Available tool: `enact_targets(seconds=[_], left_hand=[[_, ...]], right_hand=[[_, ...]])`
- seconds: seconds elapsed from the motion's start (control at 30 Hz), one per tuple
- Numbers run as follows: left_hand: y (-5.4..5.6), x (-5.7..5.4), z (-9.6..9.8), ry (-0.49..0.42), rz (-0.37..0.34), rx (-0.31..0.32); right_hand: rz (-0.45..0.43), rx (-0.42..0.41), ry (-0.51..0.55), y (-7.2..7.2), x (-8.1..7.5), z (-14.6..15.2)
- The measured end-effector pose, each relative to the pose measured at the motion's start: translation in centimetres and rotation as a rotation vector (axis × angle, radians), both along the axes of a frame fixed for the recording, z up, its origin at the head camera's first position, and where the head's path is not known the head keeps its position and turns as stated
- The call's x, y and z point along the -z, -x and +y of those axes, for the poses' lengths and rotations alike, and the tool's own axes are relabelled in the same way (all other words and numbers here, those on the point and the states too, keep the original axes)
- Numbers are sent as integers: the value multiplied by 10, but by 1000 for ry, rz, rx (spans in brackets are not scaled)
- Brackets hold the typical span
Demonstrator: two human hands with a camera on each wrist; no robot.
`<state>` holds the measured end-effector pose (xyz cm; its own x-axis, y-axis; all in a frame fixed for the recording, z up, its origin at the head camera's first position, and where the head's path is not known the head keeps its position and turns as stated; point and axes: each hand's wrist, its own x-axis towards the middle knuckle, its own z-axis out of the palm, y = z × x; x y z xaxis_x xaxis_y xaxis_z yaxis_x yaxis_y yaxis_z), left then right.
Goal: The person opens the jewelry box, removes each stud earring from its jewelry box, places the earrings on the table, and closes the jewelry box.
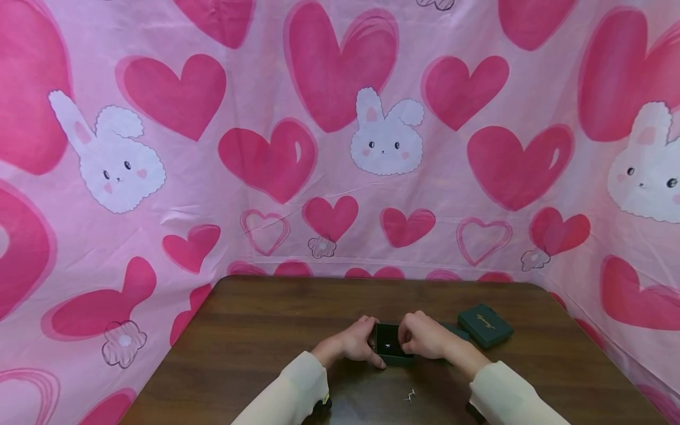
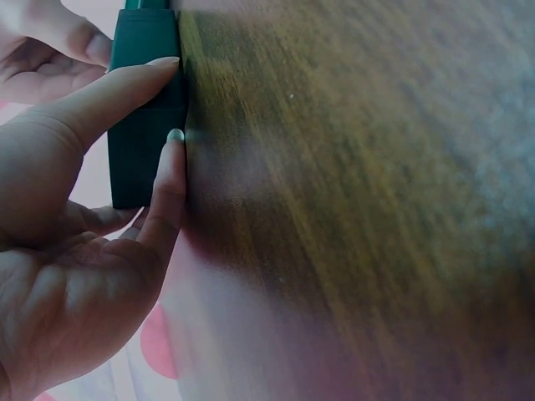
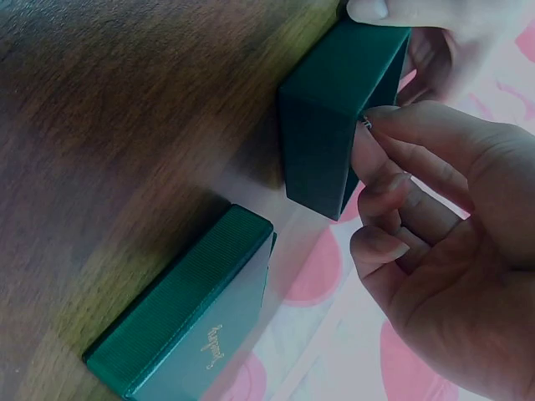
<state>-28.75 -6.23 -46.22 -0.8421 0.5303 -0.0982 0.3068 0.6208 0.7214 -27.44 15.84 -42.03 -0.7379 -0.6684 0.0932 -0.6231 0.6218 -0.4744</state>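
Note:
An uncovered dark green jewelry box (image 1: 394,359) with a black insert rests on the table. My left hand (image 1: 359,341) grips its left side, thumb along the near wall; in the left wrist view, the fingers (image 2: 171,180) spread against the green wall. A small silver stud earring (image 1: 388,346) shows on the black insert. Over the box's right side is my right hand (image 1: 427,336). Its thumb and forefinger pinch a tiny silver earring (image 3: 365,122) at the rim, mostly hidden by the fingertips. Small silver studs (image 1: 409,396) lie on the table in front of the box.
To the right sits a green lid (image 1: 484,326) with gold script. Another flat green piece (image 1: 455,332) lies beside it, partly behind my right wrist. The brown wooden table (image 1: 255,330) meets a pink heart-patterned cloth (image 1: 340,260) at its back edge.

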Motion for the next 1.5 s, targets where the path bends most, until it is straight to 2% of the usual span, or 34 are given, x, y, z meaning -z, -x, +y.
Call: enact_targets(seconds=[0.47, 0.7, 1.0, 1.5], left_hand=[[-5, -3, -1, -18, 8, -1], [-4, -3, -1, -4, 4, -3], [-4, -3, -1, 2, 29, 23], [-5, -4, 0, -7, 4, 5]], right_hand=[[-68, -19, 24, -4, -5, 7], [-52, -41, 37, -5, -6, 10], [-59, -53, 32, -10, -8, 10], [-113, -71, 33, -18, -3, 11]])
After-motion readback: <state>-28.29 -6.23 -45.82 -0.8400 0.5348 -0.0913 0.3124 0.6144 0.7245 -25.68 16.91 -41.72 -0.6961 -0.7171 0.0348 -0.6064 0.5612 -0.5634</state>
